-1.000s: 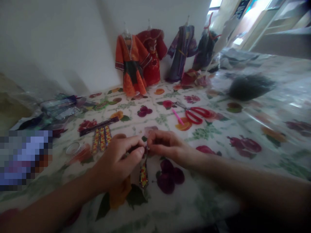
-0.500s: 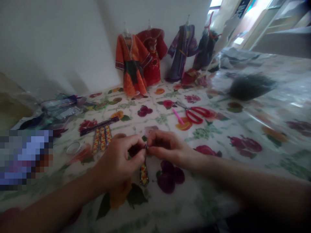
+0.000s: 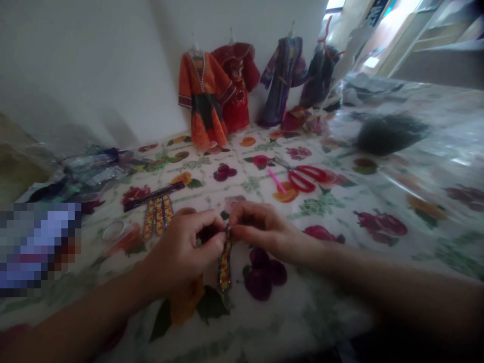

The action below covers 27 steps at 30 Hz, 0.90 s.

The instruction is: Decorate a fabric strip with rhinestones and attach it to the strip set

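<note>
A narrow yellow and red patterned strip [image 3: 224,269] with a dark beaded edge hangs below my fingertips, its pointed end downward. My left hand [image 3: 189,242] pinches its upper end between thumb and forefinger. Close against it, my right hand [image 3: 260,227] pinches the same end from the other side. Left of my left hand lie several similar patterned strips [image 3: 159,214], with a dark band [image 3: 155,195] across their top.
Red-handled scissors [image 3: 306,178] and a pink stick [image 3: 277,180] lie beyond my right hand. Small dressed figures, one in orange [image 3: 204,101], stand by the wall. A clear roll [image 3: 114,231] is at left, a dark bundle [image 3: 389,134] at right.
More of the patterned strip shows below my fingertips. My right hand has shifted very slightly, and both hands keep their pinch.
</note>
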Each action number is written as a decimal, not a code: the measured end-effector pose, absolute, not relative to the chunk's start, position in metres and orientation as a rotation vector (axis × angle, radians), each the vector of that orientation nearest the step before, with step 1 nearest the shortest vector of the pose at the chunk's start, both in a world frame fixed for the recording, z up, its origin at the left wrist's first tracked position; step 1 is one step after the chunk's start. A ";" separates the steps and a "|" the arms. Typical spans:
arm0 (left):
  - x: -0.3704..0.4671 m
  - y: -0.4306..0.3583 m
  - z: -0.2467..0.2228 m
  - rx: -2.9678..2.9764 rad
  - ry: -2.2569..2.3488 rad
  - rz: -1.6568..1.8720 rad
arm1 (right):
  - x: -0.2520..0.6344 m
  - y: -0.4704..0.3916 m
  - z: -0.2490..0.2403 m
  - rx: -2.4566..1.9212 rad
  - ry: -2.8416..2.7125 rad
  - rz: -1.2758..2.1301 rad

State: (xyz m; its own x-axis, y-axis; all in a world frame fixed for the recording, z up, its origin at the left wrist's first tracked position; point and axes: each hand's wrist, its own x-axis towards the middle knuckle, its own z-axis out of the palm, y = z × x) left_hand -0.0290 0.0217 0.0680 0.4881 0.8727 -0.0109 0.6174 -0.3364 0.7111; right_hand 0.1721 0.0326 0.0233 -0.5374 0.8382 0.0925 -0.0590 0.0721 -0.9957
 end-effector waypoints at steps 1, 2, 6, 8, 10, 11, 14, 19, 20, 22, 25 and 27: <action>-0.029 0.022 0.069 2.041 1.210 0.498 | 0.172 0.033 0.023 -0.797 -1.618 1.563; -0.030 0.022 0.069 2.009 1.191 0.500 | 0.172 0.033 0.023 -0.798 -1.614 1.569; -0.032 0.025 0.068 1.895 1.121 0.520 | 0.172 0.034 0.026 -0.803 -1.587 1.588; -0.033 0.027 0.066 1.846 1.100 0.522 | 0.172 0.033 0.027 -0.816 -1.579 1.594; -0.034 0.030 0.064 1.801 1.076 0.521 | 0.172 0.033 0.027 -0.815 -1.557 1.604; -0.035 0.031 0.063 1.785 1.068 0.519 | 0.171 0.034 0.027 -0.811 -1.541 1.615; -0.037 0.032 0.060 1.765 1.058 0.521 | 0.171 0.034 0.027 -0.803 -1.501 1.648; -0.037 0.031 0.062 1.741 1.064 0.513 | 0.171 0.034 0.026 -0.812 -1.509 1.648; -0.037 0.031 0.062 1.742 1.069 0.510 | 0.171 0.034 0.026 -0.812 -1.506 1.650; -0.036 0.031 0.064 1.754 1.081 0.506 | 0.171 0.034 0.027 -0.798 -1.492 1.663; -0.034 0.030 0.066 1.775 1.090 0.514 | 0.171 0.033 0.026 -0.778 -1.510 1.654; -0.033 0.029 0.066 1.799 1.094 0.527 | 0.172 0.032 0.025 -0.795 -1.559 1.626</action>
State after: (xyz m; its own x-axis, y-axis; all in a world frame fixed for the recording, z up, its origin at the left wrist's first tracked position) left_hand -0.0327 0.0287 0.0664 0.5100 0.8541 -0.1016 0.4533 -0.1665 0.8757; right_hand 0.1722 0.0322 0.0255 -0.5381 0.8411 0.0538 -0.0896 0.0064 -0.9960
